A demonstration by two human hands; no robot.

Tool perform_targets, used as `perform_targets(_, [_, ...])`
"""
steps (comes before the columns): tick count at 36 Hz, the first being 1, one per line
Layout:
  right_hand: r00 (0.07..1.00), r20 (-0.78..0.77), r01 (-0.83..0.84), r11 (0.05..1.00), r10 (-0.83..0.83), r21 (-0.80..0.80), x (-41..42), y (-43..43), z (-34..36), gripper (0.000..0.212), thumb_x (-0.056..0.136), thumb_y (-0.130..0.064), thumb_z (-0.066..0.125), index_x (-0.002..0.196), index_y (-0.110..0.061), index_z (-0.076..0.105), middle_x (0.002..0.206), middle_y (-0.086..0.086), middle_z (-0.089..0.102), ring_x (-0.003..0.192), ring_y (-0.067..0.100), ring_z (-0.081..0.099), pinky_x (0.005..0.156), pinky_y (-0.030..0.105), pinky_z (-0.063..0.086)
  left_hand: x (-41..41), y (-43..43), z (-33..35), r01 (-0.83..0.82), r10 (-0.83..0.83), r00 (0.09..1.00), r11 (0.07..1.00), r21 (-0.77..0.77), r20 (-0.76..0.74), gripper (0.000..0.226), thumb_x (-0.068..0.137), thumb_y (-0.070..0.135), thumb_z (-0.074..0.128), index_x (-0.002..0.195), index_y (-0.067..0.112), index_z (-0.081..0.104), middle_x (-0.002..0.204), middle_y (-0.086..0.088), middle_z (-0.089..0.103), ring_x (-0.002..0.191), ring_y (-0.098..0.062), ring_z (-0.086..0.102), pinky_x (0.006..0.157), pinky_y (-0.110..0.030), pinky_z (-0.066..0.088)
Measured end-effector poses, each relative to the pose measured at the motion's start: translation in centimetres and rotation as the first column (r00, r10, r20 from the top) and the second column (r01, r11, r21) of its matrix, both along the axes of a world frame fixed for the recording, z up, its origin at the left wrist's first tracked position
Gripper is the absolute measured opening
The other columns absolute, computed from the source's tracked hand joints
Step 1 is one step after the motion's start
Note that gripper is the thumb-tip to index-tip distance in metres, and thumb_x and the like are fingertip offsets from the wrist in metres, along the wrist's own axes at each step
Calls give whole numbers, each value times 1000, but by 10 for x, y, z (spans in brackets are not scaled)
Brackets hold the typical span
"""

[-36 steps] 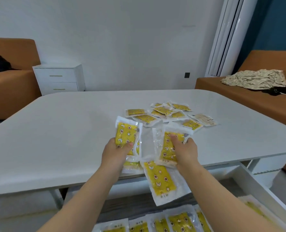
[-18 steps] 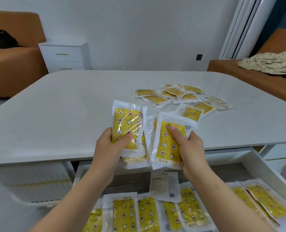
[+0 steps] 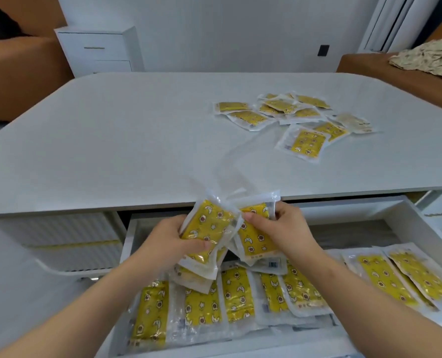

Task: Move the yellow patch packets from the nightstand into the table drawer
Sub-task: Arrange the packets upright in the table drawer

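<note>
my left hand (image 3: pixel 173 241) and right hand (image 3: pixel 284 228) are bare, and so are both wrists. my left forearm (image 3: pixel 106 301) and right forearm (image 3: pixel 370 295) are bare too, smooth and slim, uncovered all the way to the bottom edge of the view, where they look broader. the nail (image 3: pixel 248 216) on my right thumb is short, rounded and plain; my other nails are hidden or too small to tell.

Yellow pkts (image 3: pixel 207 226) held over open drawer (image 3: pixel 421 228).

Packets (image 3: pixel 236 293) in drawer (image 3: pixel 421 223) under table (image 3: pixel 111 140).
</note>
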State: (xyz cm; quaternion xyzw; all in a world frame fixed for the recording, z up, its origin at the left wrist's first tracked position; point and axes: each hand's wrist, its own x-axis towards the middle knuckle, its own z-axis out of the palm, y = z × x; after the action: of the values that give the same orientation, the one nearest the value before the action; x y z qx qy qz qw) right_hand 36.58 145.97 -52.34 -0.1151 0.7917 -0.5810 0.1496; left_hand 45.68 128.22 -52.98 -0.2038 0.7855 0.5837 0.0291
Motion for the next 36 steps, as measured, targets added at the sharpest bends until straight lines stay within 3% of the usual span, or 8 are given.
perform_targets(4, [995, 93, -40, 999, 40, -3, -2, 1, 0, 26, 76, -25, 75, 83, -2, 67, 73, 5, 72, 58, 9, 68, 58, 24, 57, 2, -3, 0, -5, -4, 996, 994, 110, 85, 25, 75, 10, 75, 91, 27, 64, 86, 9, 73, 81, -11, 69, 64, -23, 50])
perform_targets(9, [937, 313, -171, 985, 155, 22, 1, 2, -10, 8, 82, -23, 70, 84, -17, 66, 69, -3, 74, 60, 10, 70, 51, 21, 54, 6, -4, -6, 41, -72, 986, 979, 198, 153, 38, 80, 11, 71, 106, 34, 56, 98, 7, 70, 87, -13, 67, 68, -25, 53])
perform_targets(13, [928, 314, -249, 960, 198, 130, 1, 3, -11, 27, 82, -22, 70, 105, -22, 55, 88, -2, 69, 63, 7, 68, 48, 18, 52, 7, -3, -11, 168, -199, 969, 966, 196, 148, 58, 81, 5, 68, 108, 47, 38, 103, 8, 64, 85, -7, 66, 62, -19, 55])
perform_targets(16, [938, 252, -308, 907, 239, 287, 1, 3, -17, 53, 81, -27, 70, 127, -27, 44, 113, 0, 61, 90, 14, 64, 68, 26, 55, 9, -2, -15, 231, -253, 952, 963, 137, 172, 67, 78, 5, 72, 107, 52, 35, 107, 9, 62, 91, -9, 65, 71, -24, 57])
perform_targets(23, [923, 204, -380, 857, 327, 348, 5, 3, -16, 36, 86, -25, 64, 119, -29, 50, 107, -5, 59, 91, 13, 61, 72, 23, 51, 8, 3, -29, 166, -185, 946, 982, 91, 265, 25, 86, 24, 65, 110, 27, 59, 101, 4, 71, 88, -13, 70, 85, -33, 56])
perform_targets(26, [914, 206, -402, 854, 350, 329, 5, 3, -17, 16, 87, -24, 62, 98, -32, 55, 94, -8, 63, 80, 6, 61, 69, 21, 52, 7, 1, -29, 136, -133, 952, 991, 9, 277, 9, 86, 23, 65, 95, 23, 63, 92, 3, 72, 81, -12, 70, 79, -28, 56])
perform_targets(31, [929, 217, -355, 891, 301, 283, 4, 1, -17, 12, 89, -20, 59, 81, -29, 59, 89, -2, 68, 81, 11, 65, 76, 30, 54, 5, -9, -22, 224, -170, 942, 961, -164, 291, 23, 76, 25, 75, 80, 17, 54, 78, 4, 69, 68, -10, 67, 59, -21, 51])
perform_targets(36, [928, 232, -351, 890, 291, 290, 6, -1, -21, 4, 89, -21, 60, 86, -24, 62, 90, 1, 70, 81, 13, 67, 75, 29, 55, 9, -28, -16, 361, -196, 898, 841, -404, 393, 47, 71, 40, 77, 108, 27, 51, 111, 8, 60, 99, -10, 56, 84, -23, 47])
